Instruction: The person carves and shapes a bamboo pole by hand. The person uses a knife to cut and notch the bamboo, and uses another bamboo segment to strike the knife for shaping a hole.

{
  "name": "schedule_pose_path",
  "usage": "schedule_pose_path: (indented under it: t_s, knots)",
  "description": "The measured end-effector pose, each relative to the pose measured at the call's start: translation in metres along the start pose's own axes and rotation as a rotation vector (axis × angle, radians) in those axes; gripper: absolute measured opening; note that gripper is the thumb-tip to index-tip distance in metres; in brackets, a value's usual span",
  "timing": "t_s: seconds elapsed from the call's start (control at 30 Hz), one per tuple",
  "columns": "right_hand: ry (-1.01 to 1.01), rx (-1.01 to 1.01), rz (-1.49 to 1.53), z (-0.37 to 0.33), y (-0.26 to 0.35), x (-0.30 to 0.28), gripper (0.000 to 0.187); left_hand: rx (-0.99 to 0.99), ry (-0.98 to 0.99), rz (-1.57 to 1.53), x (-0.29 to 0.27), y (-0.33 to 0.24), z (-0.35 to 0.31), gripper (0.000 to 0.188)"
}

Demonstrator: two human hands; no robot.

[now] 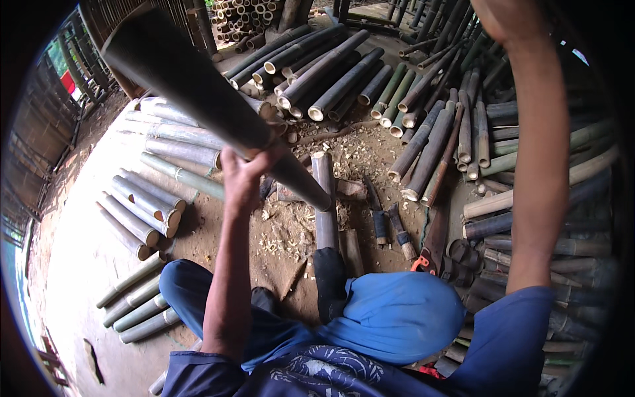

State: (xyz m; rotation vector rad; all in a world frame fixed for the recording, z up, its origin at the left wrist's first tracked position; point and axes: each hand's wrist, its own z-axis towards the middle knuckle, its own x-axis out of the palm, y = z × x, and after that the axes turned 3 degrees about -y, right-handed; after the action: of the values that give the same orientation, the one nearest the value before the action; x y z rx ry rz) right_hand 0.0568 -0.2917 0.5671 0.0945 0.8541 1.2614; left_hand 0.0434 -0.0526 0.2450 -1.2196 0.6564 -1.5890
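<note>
My left hand (253, 173) is closed around a thick dark bamboo tube (192, 83). The tube slants from the upper left down to the middle, its thin lower end touching or just above a grey bamboo length (325, 228) on the ground. My foot in a dark covering (329, 281) is against the near end of that length. Raised high at the top right, my right hand (506, 20) is cut off by the picture's edge. Its fingers, and anything in them, are out of sight. A wooden block (350, 190) lies beneath the grey length.
Right of the block lie two blades with dark handles, one knife (378, 221) and one hatchet-like tool (401, 233). A saw with an orange handle (423, 263) is farther right. Cut bamboo lengths (331, 73) lie in piles all around; pale shavings (281, 238) cover the dirt.
</note>
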Motion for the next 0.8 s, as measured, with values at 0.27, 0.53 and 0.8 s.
schedule_pose_path:
  t_s: [0.27, 0.53, 0.8]
  knots:
    - [0.323, 0.362, -0.082, -0.082, -0.134, 0.036, 0.045, -0.033, 0.052, 0.059, -0.019, -0.015, 0.002, 0.043]
    - [0.091, 0.181, 0.372, -0.154, -0.111, 0.091, 0.091, -0.086, 0.467, 0.016, 0.084, 0.014, 0.002, 0.086]
    - [-0.53, 0.244, 0.332, -0.233, -0.088, 0.101, 0.076, 0.057, 0.308, 0.473, 0.087, 0.12, -0.065, 0.064]
